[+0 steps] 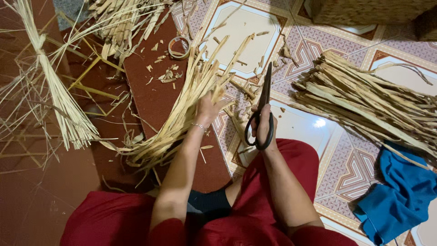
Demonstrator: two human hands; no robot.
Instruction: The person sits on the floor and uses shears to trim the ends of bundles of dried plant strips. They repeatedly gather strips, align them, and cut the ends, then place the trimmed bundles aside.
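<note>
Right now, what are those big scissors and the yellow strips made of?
The scissors look like dark metal, matte black from blades to handles. The strips under the left hand seem dried plant fibre, maybe straw or leaf: pale, flat, frayed. The right hand holds the scissors.

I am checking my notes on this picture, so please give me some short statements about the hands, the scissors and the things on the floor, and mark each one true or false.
1. The right hand holds black scissors. True.
2. The scissors point toward the person's lap. False: the blades point away, toward the top of the picture.
3. The left hand rests on a bundle of pale dried strips. True.
4. A blue cloth lies at the person's right. True.
5. The roll of tape is on the left wrist. False: it lies on the floor; the wrist wears a thin bracelet.
</note>
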